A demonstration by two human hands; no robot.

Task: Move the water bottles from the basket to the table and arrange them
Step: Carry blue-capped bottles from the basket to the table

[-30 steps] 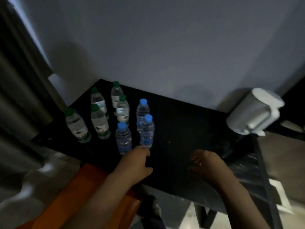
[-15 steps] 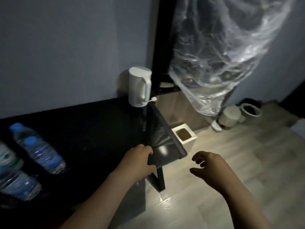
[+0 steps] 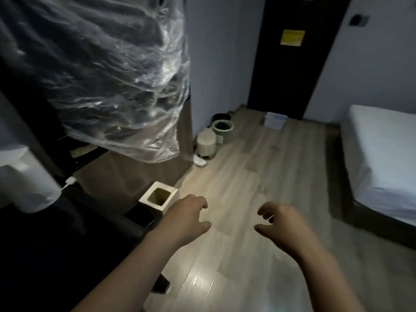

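Left hand (image 3: 186, 218) and right hand (image 3: 283, 224) over the floor (image 3: 258, 176), beside the table (image 3: 67, 244), each grip released, empty. No basket in view: likely best to find it before reaching.

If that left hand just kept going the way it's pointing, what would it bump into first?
Nothing close, as far as the picture shows. The left hand points out over bare wood floor; far along that line sits a pale box by the dark door. Depth is hard to judge.
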